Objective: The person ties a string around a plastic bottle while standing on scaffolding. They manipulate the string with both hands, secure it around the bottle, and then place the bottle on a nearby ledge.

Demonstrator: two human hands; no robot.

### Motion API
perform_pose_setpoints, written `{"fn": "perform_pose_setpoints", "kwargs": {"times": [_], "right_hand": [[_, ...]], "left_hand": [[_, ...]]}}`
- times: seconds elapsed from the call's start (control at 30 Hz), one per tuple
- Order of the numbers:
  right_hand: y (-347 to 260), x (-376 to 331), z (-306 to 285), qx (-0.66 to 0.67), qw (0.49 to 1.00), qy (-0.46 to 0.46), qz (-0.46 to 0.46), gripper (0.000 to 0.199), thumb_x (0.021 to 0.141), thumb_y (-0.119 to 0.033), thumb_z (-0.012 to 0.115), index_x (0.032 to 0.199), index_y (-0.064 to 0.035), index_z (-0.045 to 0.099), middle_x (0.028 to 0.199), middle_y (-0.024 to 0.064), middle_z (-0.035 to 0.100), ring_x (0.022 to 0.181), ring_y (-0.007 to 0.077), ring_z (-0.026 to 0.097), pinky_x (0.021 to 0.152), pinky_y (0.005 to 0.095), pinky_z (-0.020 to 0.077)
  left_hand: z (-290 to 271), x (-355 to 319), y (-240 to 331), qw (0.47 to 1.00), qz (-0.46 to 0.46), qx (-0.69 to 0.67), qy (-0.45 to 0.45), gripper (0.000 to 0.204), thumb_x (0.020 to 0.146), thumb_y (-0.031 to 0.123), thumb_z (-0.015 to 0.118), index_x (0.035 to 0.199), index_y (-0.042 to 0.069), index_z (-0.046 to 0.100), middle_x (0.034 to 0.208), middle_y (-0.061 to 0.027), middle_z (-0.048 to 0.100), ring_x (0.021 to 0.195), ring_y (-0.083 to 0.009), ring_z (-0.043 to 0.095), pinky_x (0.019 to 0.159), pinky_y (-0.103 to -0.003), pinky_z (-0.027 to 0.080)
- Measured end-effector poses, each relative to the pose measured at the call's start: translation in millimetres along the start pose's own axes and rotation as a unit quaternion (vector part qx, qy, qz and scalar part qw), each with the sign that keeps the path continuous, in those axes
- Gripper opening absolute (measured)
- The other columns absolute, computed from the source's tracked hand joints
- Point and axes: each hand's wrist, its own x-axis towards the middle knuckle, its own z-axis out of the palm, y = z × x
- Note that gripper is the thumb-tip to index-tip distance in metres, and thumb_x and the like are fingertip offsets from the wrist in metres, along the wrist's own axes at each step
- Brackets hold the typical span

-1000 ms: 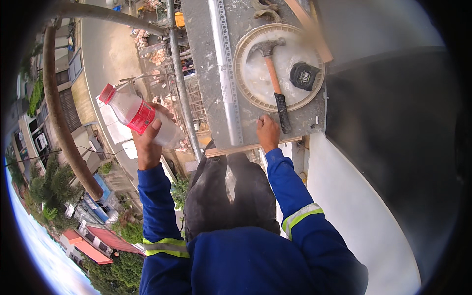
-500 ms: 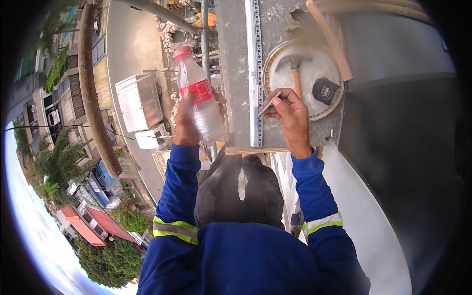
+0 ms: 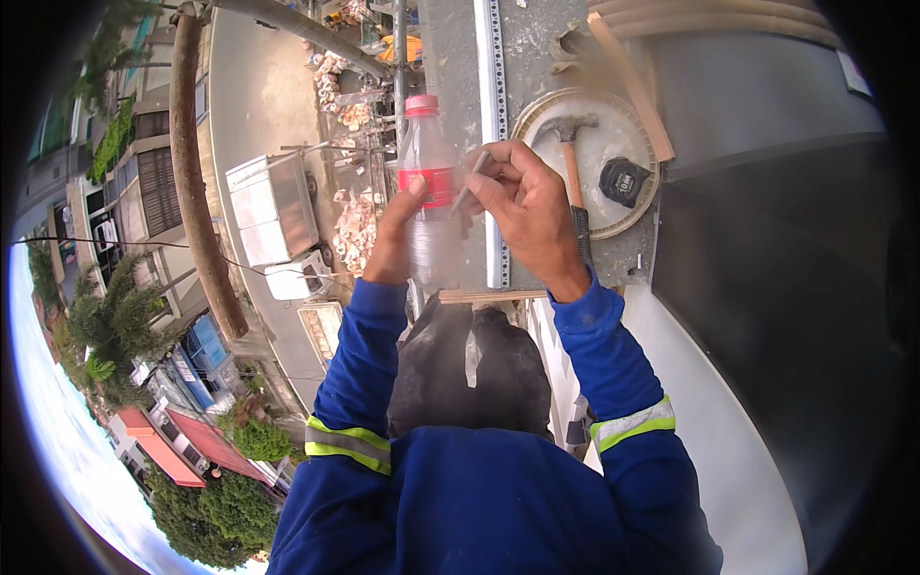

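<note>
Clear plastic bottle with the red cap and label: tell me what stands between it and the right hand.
Nothing visible does. The left hand grips the clear plastic bottle; the right hand, pinching a thin grey nail-like piece, is right beside its label.

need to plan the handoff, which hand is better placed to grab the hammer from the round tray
Right, probably. The right hand sits just beside the hammer in the round tray, though it pinches a thin grey nail-like piece. The left hand is gripping the plastic bottle, farther from the tray.
</note>
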Motion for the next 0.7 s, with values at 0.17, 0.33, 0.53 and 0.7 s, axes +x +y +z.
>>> {"fn": "perform_pose_setpoints", "kwargs": {"times": [0.17,0.33,0.53,0.7], "right_hand": [[4.8,-4.8,-7.7,0.007,0.999,0.016,0.037,0.031,0.091,0.002,0.063,0.121,0.0006,0.053,0.092,0.0063,0.064,0.08,0.012,0.067,0.072,0.0251,0.0553],[7.2,-8.2,-20.7,-0.057,0.997,-0.014,0.051,0.041,0.09,0.003,0.064,0.129,-0.0018,0.052,0.089,0.005,0.062,0.078,0.0109,0.066,0.072,0.0253,0.0551],[20.5,-22.1,-22.0,-0.071,0.994,0.004,0.086,0.04,0.09,0.001,0.065,0.128,-0.0013,0.054,0.086,0.005,0.064,0.075,0.01,0.065,0.069,0.0241,0.0517],[36.0,-33.8,-24.5,-0.042,0.995,0.034,0.089,0.041,0.087,0.001,0.068,0.126,-0.0015,0.054,0.083,0.0101,0.067,0.068,0.0137,0.068,0.058,0.0282,0.053]], "left_hand": [[6.7,5.0,-3.1,0.998,-0.016,0.059,0.007,0.058,0.093,0.05,0.06,0.119,-0.002,0.061,0.092,-0.0107,0.067,0.082,-0.0168,0.066,0.071,-0.03,0.054],[15.8,7.3,-11.5,0.996,-0.006,0.089,0.019,0.059,0.092,0.054,0.059,0.117,0.0,0.06,0.09,-0.0121,0.068,0.074,-0.019,0.068,0.066,-0.032,0.056],[20.3,1.7,-20.4,0.991,-0.032,0.125,0.035,0.052,0.091,0.045,0.065,0.115,-0.002,0.063,0.099,-0.0075,0.066,0.086,-0.0128,0.061,0.076,-0.028,0.049],[21.5,-2.6,-30.2,0.985,-0.069,0.152,0.039,0.052,0.091,0.044,0.066,0.114,-0.003,0.063,0.099,-0.0076,0.066,0.087,-0.013,0.062,0.076,-0.029,0.049]]}}
